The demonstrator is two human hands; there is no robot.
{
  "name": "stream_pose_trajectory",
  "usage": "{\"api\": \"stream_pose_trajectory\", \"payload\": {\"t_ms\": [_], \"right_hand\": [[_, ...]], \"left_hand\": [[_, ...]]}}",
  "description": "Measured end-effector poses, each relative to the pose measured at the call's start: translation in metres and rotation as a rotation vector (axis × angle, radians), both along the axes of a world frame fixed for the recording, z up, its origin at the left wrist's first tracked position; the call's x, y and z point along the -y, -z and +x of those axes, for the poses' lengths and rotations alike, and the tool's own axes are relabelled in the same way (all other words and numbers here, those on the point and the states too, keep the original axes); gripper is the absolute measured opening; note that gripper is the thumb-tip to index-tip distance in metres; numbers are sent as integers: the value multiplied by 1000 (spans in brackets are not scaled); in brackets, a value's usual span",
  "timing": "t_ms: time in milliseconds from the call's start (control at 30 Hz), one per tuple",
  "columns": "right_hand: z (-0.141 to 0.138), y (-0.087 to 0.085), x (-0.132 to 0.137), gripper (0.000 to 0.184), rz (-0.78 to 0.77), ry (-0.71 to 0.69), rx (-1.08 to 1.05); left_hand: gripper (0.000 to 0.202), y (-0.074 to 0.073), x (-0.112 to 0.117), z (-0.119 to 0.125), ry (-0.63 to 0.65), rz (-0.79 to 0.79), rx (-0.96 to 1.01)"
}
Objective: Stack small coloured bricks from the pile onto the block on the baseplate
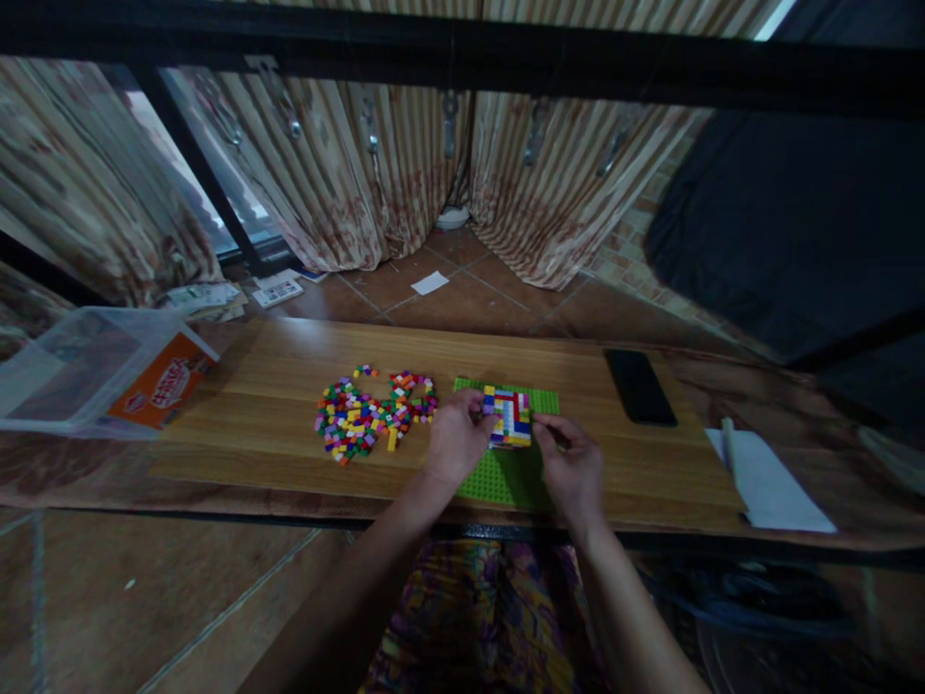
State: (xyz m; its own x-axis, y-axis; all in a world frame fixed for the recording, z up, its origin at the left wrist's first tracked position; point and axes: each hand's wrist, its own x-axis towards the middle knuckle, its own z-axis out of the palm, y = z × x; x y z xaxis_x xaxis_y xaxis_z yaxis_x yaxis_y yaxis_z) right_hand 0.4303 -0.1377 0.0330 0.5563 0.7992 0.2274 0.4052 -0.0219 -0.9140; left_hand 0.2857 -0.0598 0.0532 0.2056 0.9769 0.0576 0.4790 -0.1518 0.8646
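Observation:
A block of multicoloured toy bricks (pixel 512 420) stands on the green studded baseplate (pixel 506 482) in the middle of the board. From its left side my left hand (pixel 459 434) is closed on it, thumb and fingers against its edge. My right hand (pixel 574 465) is at the opposite side, thumb and forefinger pinched together close to the block's right edge. Whether a small piece sits in that pinch is too dark and small to make out. Left of the baseplate lies a heap of loose toy bricks (pixel 354 416) in many colours.
A black phone (pixel 640 387) lies on the wooden board (pixel 275 386) at the right. Beyond it are white paper (pixel 777 487) and a pale stick (pixel 728 448). A clear plastic bin (pixel 79 361) with an orange label stands at the left end. A dark bar (pixel 462 58) crosses above.

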Motion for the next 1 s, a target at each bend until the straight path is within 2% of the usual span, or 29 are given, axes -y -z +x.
{"api": "stream_pose_trajectory", "payload": {"t_ms": [233, 367, 567, 1000], "right_hand": [[-17, -15, -27, 30, 8, -14, 153], [-22, -8, -43, 43, -30, 20, 179], [-23, 4, -51, 45, -83, 31, 124], [-20, 7, -54, 43, -102, -10, 114]], "left_hand": [[26, 4, 3, -3, -9, -73, 165], [18, 14, -2, -5, -27, -157, 297], [18, 24, -11, -4, -35, -292, 419], [17, 21, -15, 1, -43, -219, 416]]}}
